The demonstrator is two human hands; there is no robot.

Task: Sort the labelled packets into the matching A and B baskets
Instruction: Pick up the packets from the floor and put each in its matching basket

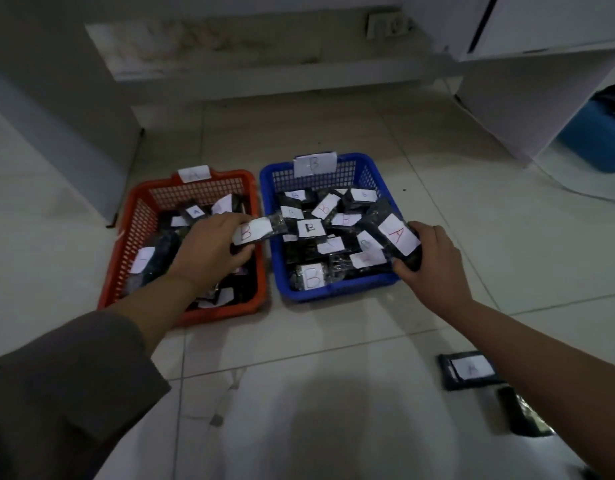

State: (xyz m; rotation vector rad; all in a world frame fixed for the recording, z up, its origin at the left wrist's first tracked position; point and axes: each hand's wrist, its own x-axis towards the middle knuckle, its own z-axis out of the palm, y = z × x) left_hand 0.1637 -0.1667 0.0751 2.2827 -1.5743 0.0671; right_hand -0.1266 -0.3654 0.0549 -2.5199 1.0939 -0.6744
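Floor pkt (469, 371): black, white label w/ red "A", flat on tile.

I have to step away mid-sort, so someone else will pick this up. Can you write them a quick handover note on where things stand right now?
Left hand: grips a packet labelled B over the orange A basket, beside the blue B basket.
Right hand: grips a packet labelled A over the near right corner of the blue basket.
Done: both baskets already hold many packets; the readable labels in the blue one are B.
Left: each held packet seems to belong in the other basket. A packet labelled A on the floor and a dark packet beside it, label not visible, are still unsorted.
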